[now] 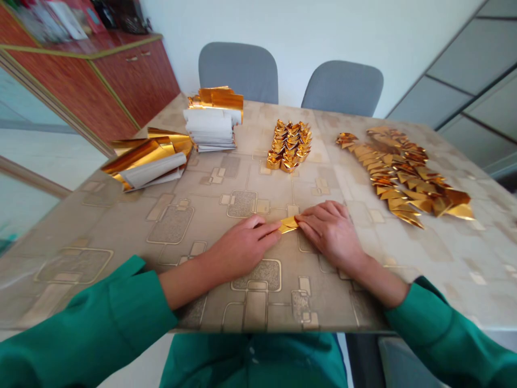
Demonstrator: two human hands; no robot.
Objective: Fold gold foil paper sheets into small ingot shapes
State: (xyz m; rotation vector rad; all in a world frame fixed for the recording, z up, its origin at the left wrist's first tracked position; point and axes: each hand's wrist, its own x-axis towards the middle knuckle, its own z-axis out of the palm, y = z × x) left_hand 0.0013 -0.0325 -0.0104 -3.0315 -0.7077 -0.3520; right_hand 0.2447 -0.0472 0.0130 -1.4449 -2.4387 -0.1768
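Folded gold strip (288, 224) lies on the wearer's side of the gold cluster (290, 144), straight in from it, with a band of patterned tablecloth (278, 188) showing between the two. It sits slightly askew, its right end a little closer to the cluster than its left. The left hand (244, 245) has its fingers closed on the left end and the right hand (333, 231) has its fingers closed on the right end; only the short shiny middle parts them. How firmly they press cannot be told, as the undersides of the fingers are hidden.

Left of the cluster, and reaching a little beyond it, stands a stack of sheets (212, 129), white edges outward, gold on top. Farther left and slightly nearer the wearer lie curled sheets (151, 159), close against that stack. Right of the cluster, well apart, a long pile of folded gold pieces (404, 178) slants from about level with it down toward the wearer, its lower end pointed and ragged. The widest stretches of open cloth are left of and nearer than the cluster, toward the near table edge (283, 327). Beyond the cluster, past the far edge, stand two grey chairs (238, 73).
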